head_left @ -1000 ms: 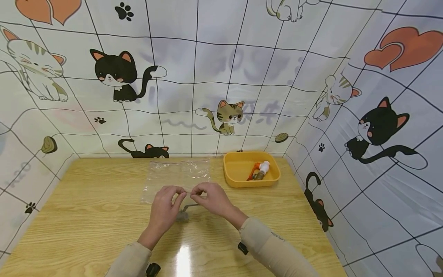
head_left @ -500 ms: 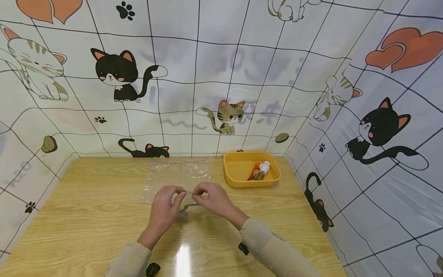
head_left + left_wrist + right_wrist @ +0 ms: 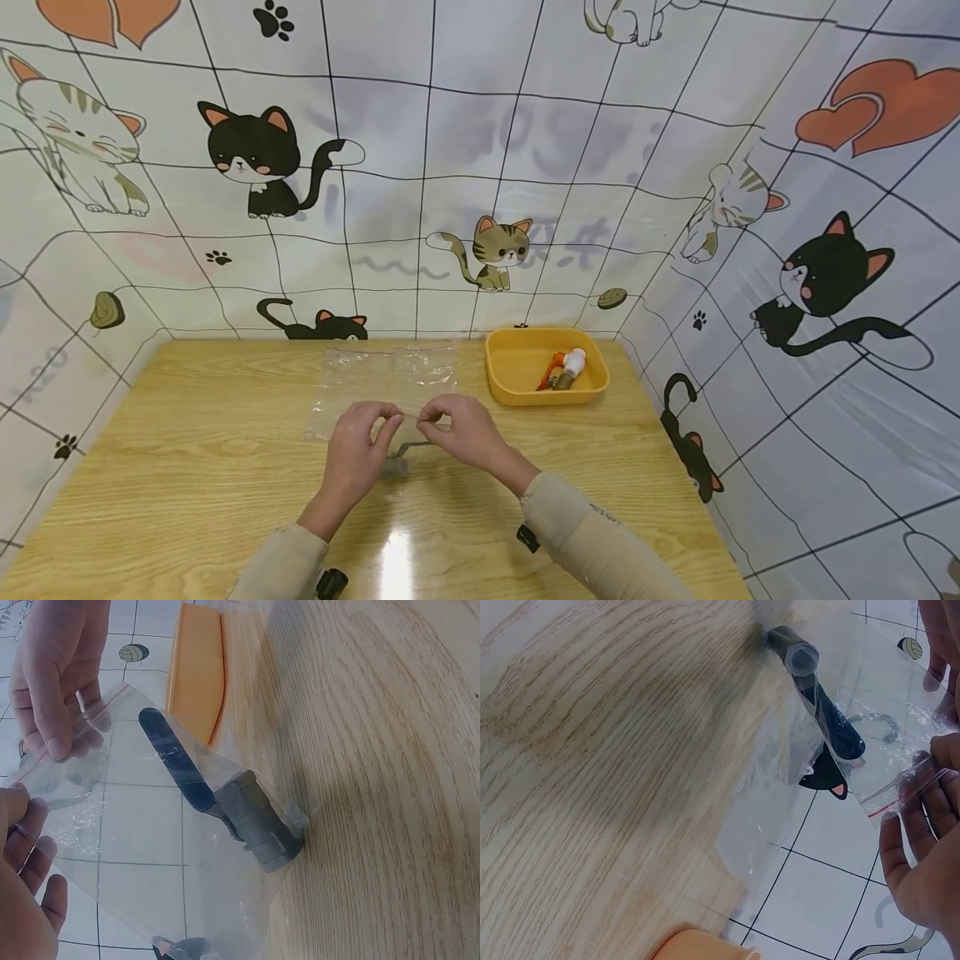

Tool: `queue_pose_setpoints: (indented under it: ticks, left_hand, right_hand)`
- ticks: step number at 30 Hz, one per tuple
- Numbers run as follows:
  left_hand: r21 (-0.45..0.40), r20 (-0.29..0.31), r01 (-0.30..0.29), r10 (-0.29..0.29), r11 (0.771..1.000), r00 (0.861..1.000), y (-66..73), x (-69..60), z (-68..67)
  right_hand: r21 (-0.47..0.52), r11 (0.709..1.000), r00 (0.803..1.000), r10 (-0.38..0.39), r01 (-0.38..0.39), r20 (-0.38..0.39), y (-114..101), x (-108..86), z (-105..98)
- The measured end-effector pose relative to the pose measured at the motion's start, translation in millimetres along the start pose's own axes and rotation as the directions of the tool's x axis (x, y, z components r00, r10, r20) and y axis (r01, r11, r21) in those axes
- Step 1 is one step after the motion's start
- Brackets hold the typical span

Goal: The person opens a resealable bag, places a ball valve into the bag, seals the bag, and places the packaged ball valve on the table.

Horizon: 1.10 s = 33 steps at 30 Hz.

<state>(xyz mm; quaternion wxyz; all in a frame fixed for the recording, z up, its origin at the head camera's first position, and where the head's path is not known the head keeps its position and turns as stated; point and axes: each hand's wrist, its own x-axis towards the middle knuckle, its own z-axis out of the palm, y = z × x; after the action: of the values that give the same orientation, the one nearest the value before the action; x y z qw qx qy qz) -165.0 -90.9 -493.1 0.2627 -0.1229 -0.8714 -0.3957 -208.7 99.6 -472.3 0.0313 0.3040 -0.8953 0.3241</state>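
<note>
A clear zip bag [image 3: 142, 832] with a red line along its top edge hangs between my two hands. Inside lies a grey pipe fitting [image 3: 259, 821] with a long flat dark lever, like a valve; the head view shows it small, as a grey valve [image 3: 395, 464] under my hands. My left hand [image 3: 355, 448] pinches the bag's top edge between thumb and forefinger. Close to its right, my right hand [image 3: 463, 433] pinches the same edge. The bag's lower end is at the tabletop in the left wrist view.
Another clear bag [image 3: 382, 375] lies flat at the back of the wooden table [image 3: 187, 467]. To its right stands a yellow bin [image 3: 517, 398] holding a white-and-brass piece [image 3: 573, 363] and an orange-handled item [image 3: 551, 367]. A cat-print curtain [image 3: 390, 208] rises behind.
My right hand has shifted very slightly to the right, so the gap between the two hands' fingertips is a little wider. The bag and valve look almost unchanged.
</note>
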Motion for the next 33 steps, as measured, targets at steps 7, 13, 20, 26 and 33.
queue_pose_setpoints:
  ticks: [7,13,20,26,33]
  left_hand:
    - [-0.002,-0.004,-0.012,0.012,1.0,1.0,0.9,0.7,0.2]
    - [-0.002,0.0,-0.006,0.006,1.0,1.0,1.8,-0.2,-0.5]
    - [0.008,-0.004,-0.004,0.004,1.0,1.0,1.5,0.1,-1.6]
    - [0.011,-0.008,-0.01,0.01,1.0,1.0,2.4,0.7,-2.7]
    - [0.016,-0.004,-0.017,0.017,1.0,1.0,2.3,-0.1,-3.4]
  right_hand:
    - [-0.01,1.0,1.0,0.008,-0.008,0.017,-0.4,-0.4,-1.2]
    - [-0.042,0.999,1.0,-0.004,0.005,0.025,-0.2,-2.9,-2.4]
    - [-0.072,0.997,1.0,-0.028,0.029,0.014,2.3,-4.5,-2.3]
    - [-0.035,0.998,0.999,-0.049,0.049,-0.004,3.2,-4.3,-0.6]
    - [0.0,1.0,1.0,-0.028,0.028,0.012,2.7,-4.3,-0.3]
